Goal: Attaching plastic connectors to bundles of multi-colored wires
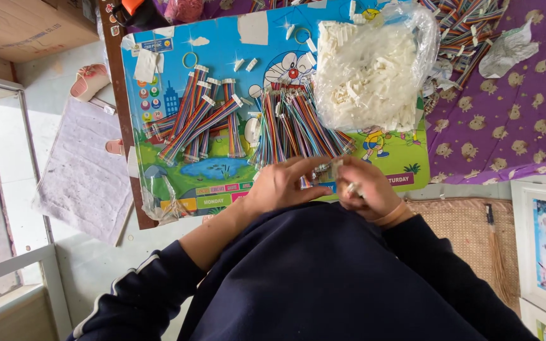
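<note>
Both hands meet at the near edge of the board [159, 113], close to the body where small parts are easy to see. The left hand [279, 186] pinches a small connector [333, 169] at its fingertips. The right hand [364, 189] closes its fingers on a wire end, hard to make out. Loose wires [292, 126] fan just beyond, finished bundles [197, 117] lie left, and the bag [374, 69] of white housings sits far right, all within reach.

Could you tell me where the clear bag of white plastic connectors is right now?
In the head view, the clear bag of white connectors lies at the upper right of the blue cartoon board, just beyond the loose pile of rainbow ribbon wires and beside the purple cloth.
</note>
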